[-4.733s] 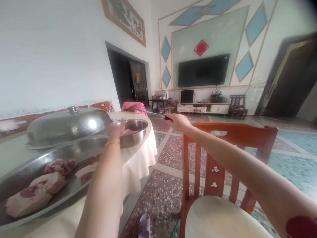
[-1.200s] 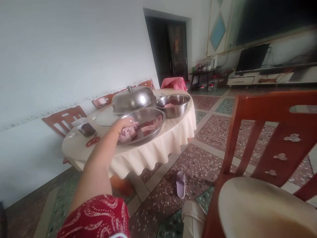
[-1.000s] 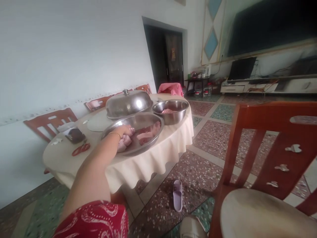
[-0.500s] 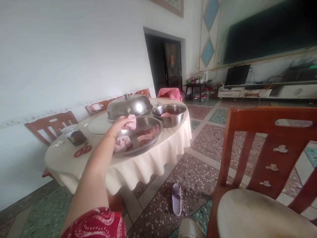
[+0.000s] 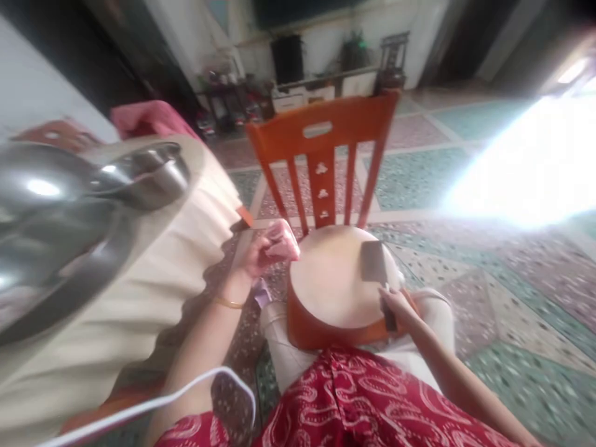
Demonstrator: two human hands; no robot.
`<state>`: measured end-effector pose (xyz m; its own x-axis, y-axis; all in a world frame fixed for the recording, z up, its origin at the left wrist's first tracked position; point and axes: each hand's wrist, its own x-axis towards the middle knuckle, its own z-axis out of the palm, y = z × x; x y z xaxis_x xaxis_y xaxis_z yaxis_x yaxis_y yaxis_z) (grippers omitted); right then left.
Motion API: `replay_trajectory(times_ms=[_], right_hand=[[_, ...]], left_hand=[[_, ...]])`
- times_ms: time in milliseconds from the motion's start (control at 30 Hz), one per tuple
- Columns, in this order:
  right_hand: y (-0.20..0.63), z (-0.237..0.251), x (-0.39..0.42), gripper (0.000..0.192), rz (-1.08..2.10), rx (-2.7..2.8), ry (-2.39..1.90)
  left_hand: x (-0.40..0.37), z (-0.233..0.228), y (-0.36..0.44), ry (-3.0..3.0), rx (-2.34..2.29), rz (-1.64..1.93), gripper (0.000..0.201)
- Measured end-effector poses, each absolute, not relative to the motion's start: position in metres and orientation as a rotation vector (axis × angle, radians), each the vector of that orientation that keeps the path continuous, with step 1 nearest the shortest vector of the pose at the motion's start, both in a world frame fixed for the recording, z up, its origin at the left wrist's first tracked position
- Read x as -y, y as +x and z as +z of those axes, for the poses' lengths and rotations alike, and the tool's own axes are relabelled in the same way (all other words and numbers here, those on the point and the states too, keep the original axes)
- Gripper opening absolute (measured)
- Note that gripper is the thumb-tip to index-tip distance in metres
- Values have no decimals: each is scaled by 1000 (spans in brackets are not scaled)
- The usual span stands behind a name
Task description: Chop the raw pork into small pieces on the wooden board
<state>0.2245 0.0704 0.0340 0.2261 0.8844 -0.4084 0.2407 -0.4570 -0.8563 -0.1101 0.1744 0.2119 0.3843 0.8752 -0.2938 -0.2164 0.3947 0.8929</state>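
Left hand (image 5: pixel 261 256) is clenched around a pale pink piece of raw meat (image 5: pixel 280 247), held at the left rim of the round cream cutting board (image 5: pixel 333 279) on the orange wooden chair (image 5: pixel 321 133). Right hand (image 5: pixel 395 305) grips a dark-handled cleaver (image 5: pixel 374 264), blade lying over the board's right part. Board centre is bare. The cream-clothed table (image 5: pixel 153 261) edge stands close on the left; patterned floor (image 5: pixel 488 273) opens to the right.
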Motion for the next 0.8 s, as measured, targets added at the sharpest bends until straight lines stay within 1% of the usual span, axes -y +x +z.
replay_trajectory(times_ms=[67, 133, 233, 333, 400, 467, 533, 600, 667, 800], right_hand=[[254, 24, -41, 23, 1286, 914, -1886], [270, 18, -28, 19, 1362, 839, -1857], [279, 17, -25, 18, 1396, 894, -1744], [281, 22, -26, 24, 1202, 1073, -1812], [282, 26, -26, 27, 1087, 1170, -1903], [283, 28, -27, 27, 1029, 1253, -1957], [283, 32, -29, 23, 1048, 1319, -1966], [280, 37, -30, 19, 1062, 1371, -1967], [274, 46, -28, 17, 1005, 1444, -1960], [260, 72, -18, 19, 831, 1676, -1920]], left_hand=[[-174, 153, -52, 841, -974, 687, 35], [-170, 106, -7, 913, -1215, 551, 31], [-160, 62, 33, 1311, -1552, 486, 27], [-149, 43, 44, 1743, -1626, 474, 32], [-142, 36, 41, 1874, -1620, 491, 36], [-138, 29, 34, 1904, -1616, 551, 37], [-133, 21, 27, 1867, -1571, 607, 39], [-128, 12, 23, 1803, -1508, 632, 44], [-120, 6, 26, 1776, -1484, 687, 47], [-105, 4, 34, 1877, -1553, 923, 35]])
